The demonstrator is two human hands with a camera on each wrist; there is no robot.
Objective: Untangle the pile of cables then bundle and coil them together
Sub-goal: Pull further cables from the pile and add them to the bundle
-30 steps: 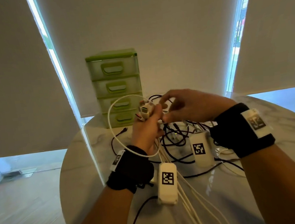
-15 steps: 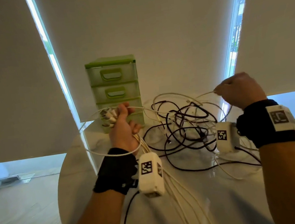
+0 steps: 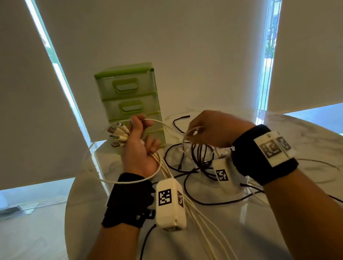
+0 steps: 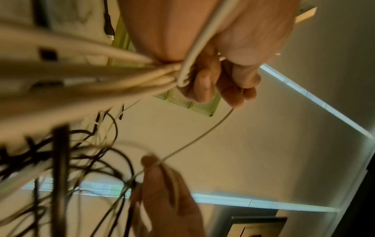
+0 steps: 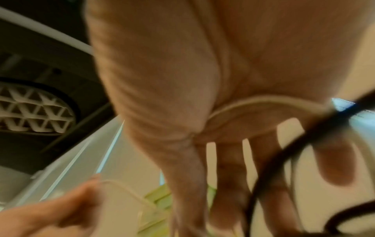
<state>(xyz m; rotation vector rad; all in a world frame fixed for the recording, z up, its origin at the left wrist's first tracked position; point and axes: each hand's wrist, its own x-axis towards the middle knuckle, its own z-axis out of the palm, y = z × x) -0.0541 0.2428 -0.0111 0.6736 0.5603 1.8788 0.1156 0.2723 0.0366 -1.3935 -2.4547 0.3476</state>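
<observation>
- Trailing off the near table (image 3: 266,237) edge toward you, several white cables (image 3: 201,219) run up from there into your left hand.
- Your left hand (image 3: 140,153) is closed around that white bundle, palm toward you, above the table; the plugs (image 3: 118,134) fan out past your fingers on the left.
- One white loop (image 3: 98,173) arcs out to the left of your left wrist and comes back over your fingertips.
- From those fingertips a single thin white strand (image 4: 201,136) crosses the gap to your right hand.
- Your right hand (image 3: 213,129) is raised beside the left at about the same height, fingers curled, pinching that strand; in the right wrist view a white cable bends through your palm, blurred.
- Below and between your hands, black cables (image 3: 200,161) lie in a tangle on the table, mixed with a few white ones.
- One black cable (image 3: 181,121) end sticks out behind the tangle.
- Farthest back, a green drawer unit (image 3: 128,96) stands on the table behind your left hand.
</observation>
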